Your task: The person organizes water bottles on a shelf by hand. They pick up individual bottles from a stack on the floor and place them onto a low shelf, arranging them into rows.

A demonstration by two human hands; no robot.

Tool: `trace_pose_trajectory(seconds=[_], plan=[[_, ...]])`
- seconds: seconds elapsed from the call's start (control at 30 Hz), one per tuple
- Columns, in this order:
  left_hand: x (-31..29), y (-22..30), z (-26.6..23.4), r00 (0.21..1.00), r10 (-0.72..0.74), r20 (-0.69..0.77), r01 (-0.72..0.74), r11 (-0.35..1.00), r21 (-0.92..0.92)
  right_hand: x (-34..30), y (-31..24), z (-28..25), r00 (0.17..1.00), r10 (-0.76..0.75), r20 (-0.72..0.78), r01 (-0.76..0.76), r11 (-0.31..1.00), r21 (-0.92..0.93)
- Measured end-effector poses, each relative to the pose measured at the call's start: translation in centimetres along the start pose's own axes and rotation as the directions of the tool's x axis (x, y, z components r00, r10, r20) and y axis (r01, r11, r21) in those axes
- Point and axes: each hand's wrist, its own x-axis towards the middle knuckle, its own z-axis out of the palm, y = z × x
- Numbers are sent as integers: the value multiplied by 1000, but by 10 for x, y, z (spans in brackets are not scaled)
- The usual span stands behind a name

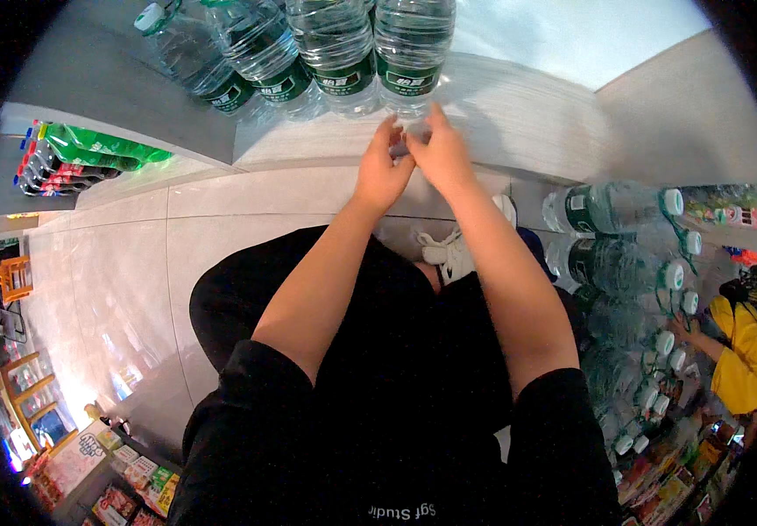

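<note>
Several large clear water bottles with green labels stand in a row on a pale wooden shelf (527, 123) in front of me. The rightmost water bottle (412, 74) is nearest to both my hands. My left hand (383, 168) is just below its base, fingers apart and slightly bent, with nothing seen in it. Close beside it, my right hand (440, 156) has its fingers stretched up toward the bottle's base, and it looks empty too. I cannot tell whether the fingertips touch the bottle.
More large water bottles (611, 209) with white caps and green carry handles are grouped on the floor at my right. Beyond them is a person in a yellow top (742, 351), one arm reaching toward those bottles. Green and dark drink bottles (89, 149) sit on a shelf at the left.
</note>
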Motion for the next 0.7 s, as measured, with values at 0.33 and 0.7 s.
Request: trace_pose_trajectory(seconds=[0.33, 0.7], plan=[[-69, -1, -12, 894, -298, 334, -26, 710, 704, -96, -30, -9, 899, 93, 429, 67, 937, -342], [-95, 34, -14, 758, -551, 349, -112, 417, 902, -128, -13, 5, 901, 23, 432, 111, 953, -282]])
